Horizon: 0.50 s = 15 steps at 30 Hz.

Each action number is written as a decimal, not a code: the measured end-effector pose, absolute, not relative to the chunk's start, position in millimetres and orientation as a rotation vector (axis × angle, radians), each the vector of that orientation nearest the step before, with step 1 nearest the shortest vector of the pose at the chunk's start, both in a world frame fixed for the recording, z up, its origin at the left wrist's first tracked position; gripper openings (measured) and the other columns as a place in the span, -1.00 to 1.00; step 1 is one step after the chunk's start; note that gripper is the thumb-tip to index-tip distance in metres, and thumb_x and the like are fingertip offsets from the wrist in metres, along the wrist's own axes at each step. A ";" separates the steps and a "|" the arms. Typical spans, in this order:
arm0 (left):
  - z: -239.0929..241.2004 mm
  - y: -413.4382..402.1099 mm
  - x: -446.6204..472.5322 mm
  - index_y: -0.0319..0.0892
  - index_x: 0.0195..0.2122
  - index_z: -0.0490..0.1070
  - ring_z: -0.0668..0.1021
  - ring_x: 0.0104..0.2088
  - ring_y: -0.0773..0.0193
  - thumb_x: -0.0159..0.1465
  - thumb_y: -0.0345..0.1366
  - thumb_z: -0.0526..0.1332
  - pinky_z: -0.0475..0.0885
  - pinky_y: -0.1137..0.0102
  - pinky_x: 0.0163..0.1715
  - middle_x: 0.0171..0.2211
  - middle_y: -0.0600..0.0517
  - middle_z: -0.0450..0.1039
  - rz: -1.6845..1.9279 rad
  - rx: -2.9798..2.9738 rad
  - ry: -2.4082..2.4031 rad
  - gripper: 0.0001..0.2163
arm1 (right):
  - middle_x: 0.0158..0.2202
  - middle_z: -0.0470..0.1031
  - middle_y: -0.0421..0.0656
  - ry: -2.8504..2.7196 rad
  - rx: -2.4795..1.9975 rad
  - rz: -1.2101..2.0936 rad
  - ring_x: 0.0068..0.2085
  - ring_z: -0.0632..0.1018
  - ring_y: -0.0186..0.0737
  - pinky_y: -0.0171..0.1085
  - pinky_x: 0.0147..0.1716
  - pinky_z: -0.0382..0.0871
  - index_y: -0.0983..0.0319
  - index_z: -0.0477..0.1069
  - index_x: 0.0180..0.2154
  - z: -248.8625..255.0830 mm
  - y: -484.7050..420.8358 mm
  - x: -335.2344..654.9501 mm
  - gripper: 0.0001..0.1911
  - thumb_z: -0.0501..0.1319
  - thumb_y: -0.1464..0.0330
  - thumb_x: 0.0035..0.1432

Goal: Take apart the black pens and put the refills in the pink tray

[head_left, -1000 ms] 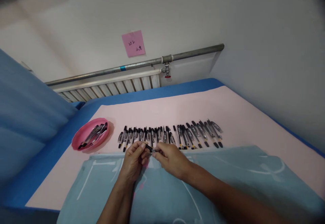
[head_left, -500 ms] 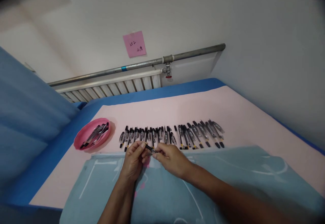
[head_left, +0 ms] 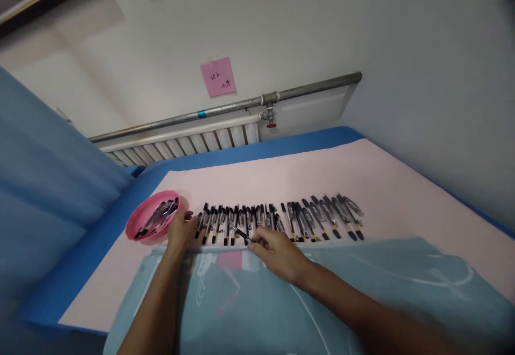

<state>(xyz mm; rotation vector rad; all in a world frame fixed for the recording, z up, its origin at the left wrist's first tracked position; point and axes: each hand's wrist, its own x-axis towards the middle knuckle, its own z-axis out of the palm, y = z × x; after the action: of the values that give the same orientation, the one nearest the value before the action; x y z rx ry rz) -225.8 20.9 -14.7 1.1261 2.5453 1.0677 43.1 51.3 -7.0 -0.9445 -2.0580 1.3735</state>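
Observation:
A long row of black and clear pens [head_left: 281, 218] lies side by side on the pink sheet [head_left: 386, 178]. My right hand [head_left: 273, 250] is closed in a pinch on one black pen [head_left: 242, 235], held just in front of the row's left part. My left hand [head_left: 181, 231] lies at the row's left end, between it and the pink bowl [head_left: 153, 219]; its fingers are partly spread and nothing shows in them. Several more pens lie in that bowl.
A pale blue cloth [head_left: 362, 296] with a small pink label [head_left: 230, 260] covers the near part of the surface under my forearms. Blue padding [head_left: 257, 150] borders the pink sheet. A radiator [head_left: 177, 143], a pipe and a pink note [head_left: 218, 76] are on the back wall.
My left hand let go of the pen and moved left toward the pink bowl. My right hand kept the pen and stayed near the row. The view shifted a little downward.

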 end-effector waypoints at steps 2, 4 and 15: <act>-21.7 23.7 -231.5 -0.26 -0.41 0.43 0.47 -0.36 0.12 -0.07 -0.29 0.20 0.25 0.33 -0.31 -0.44 -0.07 0.47 1.004 1.105 2.561 -0.80 | -0.58 0.22 -0.29 -2.066 -0.943 1.382 -0.52 0.28 -0.40 -0.41 -0.55 0.09 0.26 0.25 -0.51 -7.3 51.3 43.2 -0.88 0.11 0.37 0.04; -26.4 23.7 -232.1 -0.24 -0.46 0.43 0.47 -0.33 0.09 -0.09 -0.31 0.21 0.23 0.33 -0.31 -0.47 -0.05 0.47 0.977 1.077 2.565 -0.84 | -0.58 0.22 -0.29 -2.074 -0.942 1.390 -0.53 0.28 -0.40 -0.41 -0.55 0.09 0.25 0.26 -0.50 -8.4 51.5 43.2 -0.88 0.11 0.36 0.04; -10.4 11.1 -210.5 -0.20 -0.57 0.32 0.46 -0.44 0.20 -0.09 -0.32 0.23 0.30 0.37 -0.40 -0.66 0.09 0.31 1.427 0.777 2.180 -0.90 | -0.61 0.19 -0.31 -2.078 -0.918 1.353 -0.55 0.25 -0.42 -0.42 -0.57 0.06 0.25 0.26 -0.51 -10.0 52.0 42.6 -0.87 0.11 0.36 0.05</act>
<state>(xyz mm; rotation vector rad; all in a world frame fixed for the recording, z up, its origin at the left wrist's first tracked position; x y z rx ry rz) -210.5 11.1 -10.4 0.7775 2.1805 1.4274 42.6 52.0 -10.0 -0.9175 -2.0784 1.3535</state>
